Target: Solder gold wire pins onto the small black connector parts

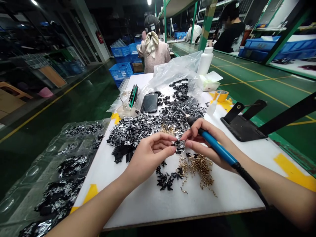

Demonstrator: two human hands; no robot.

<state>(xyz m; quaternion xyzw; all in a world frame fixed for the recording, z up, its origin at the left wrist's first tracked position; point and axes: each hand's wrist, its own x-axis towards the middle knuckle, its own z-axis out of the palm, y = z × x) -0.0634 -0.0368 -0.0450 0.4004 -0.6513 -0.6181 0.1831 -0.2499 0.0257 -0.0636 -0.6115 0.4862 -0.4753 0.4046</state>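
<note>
Just beyond the loose gold pieces, the left hand pinches a small black-and-silver part, fingertips hiding its ends and long axis. The right hand meets its other side while gripping a blue-handled iron, whose tip blurs against the farther metallic heap.

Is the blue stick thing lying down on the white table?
No, the right hand holds the blue-handled tool above the white table.

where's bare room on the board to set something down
One bare patch of the white board runs between the gold pieces and the front edge; another lies between the black stand and right forearm. Crowded: the middle, heaped with silver-and-black parts beside the phone.
</note>
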